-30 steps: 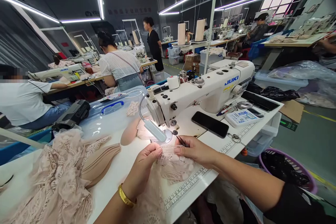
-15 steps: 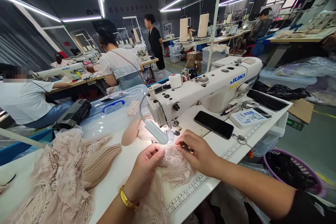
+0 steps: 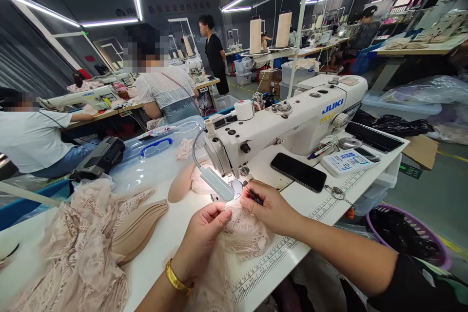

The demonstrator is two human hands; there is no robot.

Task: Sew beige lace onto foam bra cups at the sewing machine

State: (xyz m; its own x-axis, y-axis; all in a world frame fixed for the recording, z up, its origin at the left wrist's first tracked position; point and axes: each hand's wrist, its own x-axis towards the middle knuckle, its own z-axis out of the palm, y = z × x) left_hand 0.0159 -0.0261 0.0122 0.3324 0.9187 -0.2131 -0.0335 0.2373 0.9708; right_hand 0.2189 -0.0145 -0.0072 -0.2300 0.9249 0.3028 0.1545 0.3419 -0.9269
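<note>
At the near left of the white table (image 3: 161,248) lie a heap of pink lace (image 3: 76,253) and stacked bra cups (image 3: 137,226). The left hand (image 3: 204,239) pinches the lace piece (image 3: 244,234), which lies near the table's front edge just before the needle. The right hand (image 3: 272,209) grips the lace's far edge, fingers clenched around small dark snips (image 3: 255,198), with the sewing machine (image 3: 292,124) and a black phone (image 3: 299,171) beyond to the right.

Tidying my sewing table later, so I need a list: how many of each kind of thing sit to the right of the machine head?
Black phone: 1
White control panel: 1
Scissors: 1
Total: 3
</note>
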